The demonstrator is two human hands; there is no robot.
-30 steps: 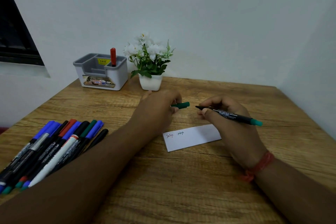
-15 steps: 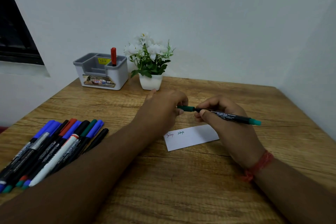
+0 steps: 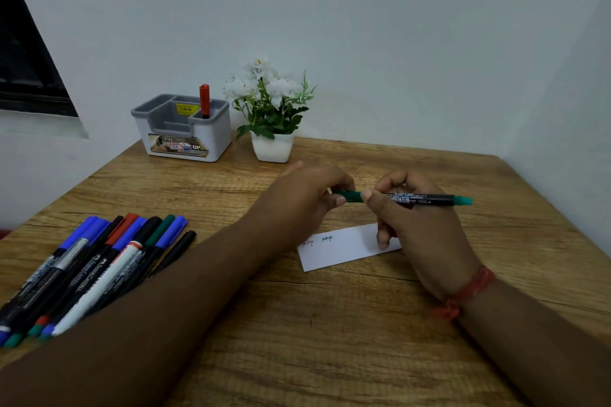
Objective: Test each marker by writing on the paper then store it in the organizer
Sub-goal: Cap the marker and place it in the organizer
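Since a second ago, cap and pen have met — the green marker [image 3: 420, 199] is recapped, level above the paper [image 3: 347, 246]. Left hand [image 3: 307, 198] pinches its cap; right hand [image 3: 420, 225] grips the barrel, wrists low over the table [image 3: 330, 340]. Next, likely — carry it to the organizer [image 3: 185, 129] beside the red marker [image 3: 204, 99].

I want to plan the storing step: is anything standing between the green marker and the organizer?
Nothing visible does. The green marker is held in both hands, left hand on its cap end and right hand on the barrel. The table toward the organizer is bare; the plant stands beside the organizer, to its right.
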